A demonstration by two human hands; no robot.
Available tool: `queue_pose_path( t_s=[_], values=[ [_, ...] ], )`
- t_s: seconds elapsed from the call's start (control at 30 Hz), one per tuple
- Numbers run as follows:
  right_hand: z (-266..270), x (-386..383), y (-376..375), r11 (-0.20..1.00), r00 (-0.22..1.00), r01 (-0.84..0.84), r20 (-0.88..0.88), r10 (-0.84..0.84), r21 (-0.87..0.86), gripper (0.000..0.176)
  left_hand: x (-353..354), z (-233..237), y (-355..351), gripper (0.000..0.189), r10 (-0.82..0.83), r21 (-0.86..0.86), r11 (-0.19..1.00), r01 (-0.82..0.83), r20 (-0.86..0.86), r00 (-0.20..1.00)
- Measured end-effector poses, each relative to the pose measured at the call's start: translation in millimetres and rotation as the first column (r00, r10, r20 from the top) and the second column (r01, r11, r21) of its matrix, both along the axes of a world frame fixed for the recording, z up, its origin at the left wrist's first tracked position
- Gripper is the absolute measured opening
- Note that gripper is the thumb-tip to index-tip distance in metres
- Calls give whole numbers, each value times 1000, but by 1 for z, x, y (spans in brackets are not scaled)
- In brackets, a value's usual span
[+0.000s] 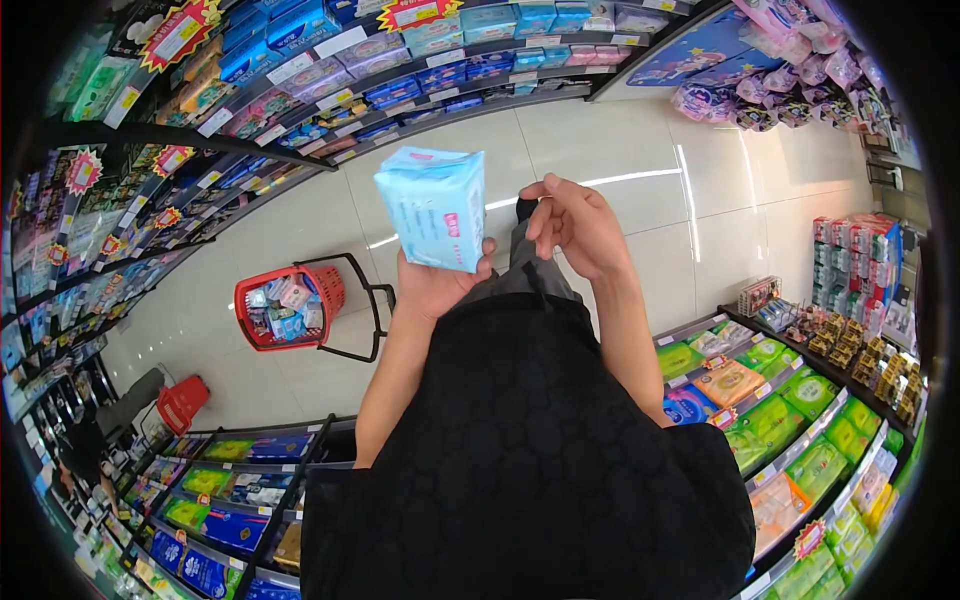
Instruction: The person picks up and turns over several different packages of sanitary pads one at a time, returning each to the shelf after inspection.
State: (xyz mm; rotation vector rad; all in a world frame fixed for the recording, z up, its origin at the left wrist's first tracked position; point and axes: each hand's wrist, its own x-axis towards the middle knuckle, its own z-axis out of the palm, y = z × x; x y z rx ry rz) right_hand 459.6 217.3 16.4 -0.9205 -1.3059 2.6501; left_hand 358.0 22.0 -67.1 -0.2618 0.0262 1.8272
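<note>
A light blue soft package (pixel 432 212) with small pink labels rests upright in my left hand (pixel 440 285). The palm is under its lower end and the fingertips show at its lower right edge. To the right of the package, apart from it, is my right hand (pixel 575 225), raised with its fingers loosely curled and apart, holding nothing. Left of my left hand, a red basket (pixel 338 288) with a black handle stands on the tiled floor, with several blue, white and pink packages inside.
Shelves (pixel 300 165) of packaged goods curve along the top and left. Lower shelves (pixel 680 380) with green, orange and blue packs flank my body. At the far left a person (pixel 130 402) is near a second red basket (pixel 183 403). Pink bags (pixel 760 95) hang at the upper right.
</note>
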Motion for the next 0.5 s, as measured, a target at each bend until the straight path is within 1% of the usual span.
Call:
queue_pose_path(
  t_s=[0.07,0.13,0.2,0.27,0.3,0.33,0.4,0.43,0.5],
  values=[
    [-6,1,-1,1000,999,-4,39,5,-10,35,1,3,-2,69,-9,103,995,6,26,1000],
    [-10,3,-1,1000,998,-9,65,10,-14,35,1,4,-2,72,-22,168,986,21,8,1000],
    [-12,6,-3,1000,997,-21,77,22,-12,35,-1,7,-3,75,-29,194,980,39,-57,998],
    [-15,10,0,999,998,-52,42,52,-3,35,-2,12,-4,73,57,-26,998,-64,-209,976],
    [-15,11,0,998,997,-68,24,68,0,36,-4,16,-5,72,85,-133,983,-128,-288,954],
    [-14,11,-1,999,999,-49,9,48,10,39,-9,21,-6,71,2,-257,960,-110,-387,922],
    [-7,8,-4,999,1000,-11,-27,12,32,46,-21,32,-5,67,-192,-491,863,-117,-533,824],
    [-6,6,-2,998,999,-41,-24,43,55,50,-21,33,-1,62,-232,-586,787,-194,-573,786],
    [-7,6,4,991,996,-91,-15,93,99,59,-24,36,0,61,-263,-606,756,-247,-627,733]
  ],
)
